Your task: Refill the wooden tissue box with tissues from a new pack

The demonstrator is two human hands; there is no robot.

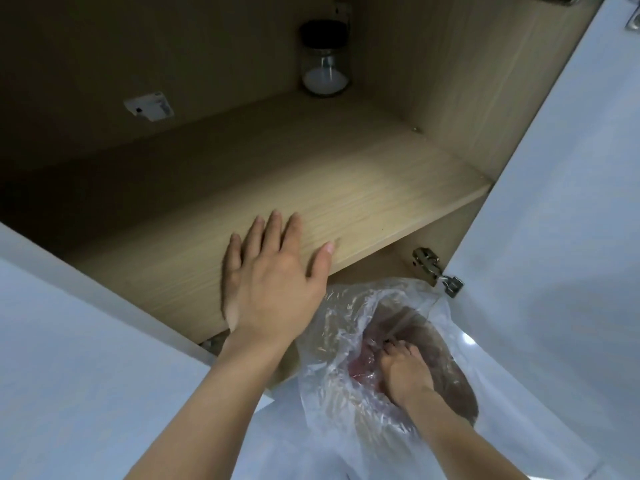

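I look into an open cupboard. My left hand [273, 278] lies flat, fingers spread, on the front of the wooden shelf [363, 188], holding nothing. My right hand [405, 370] reaches down inside a crumpled clear plastic bag [332, 341] on the level below the shelf. Its fingers are curled over something pink and red [360, 370] inside the bag. I cannot tell what that thing is. No wooden tissue box shows in this view.
A glass jar [325, 60] with a black lid and white powder stands at the back right of the shelf. A small white label [149, 105] is stuck on the back wall. White cupboard doors [554, 237] stand open at both sides, with a metal hinge [436, 271].
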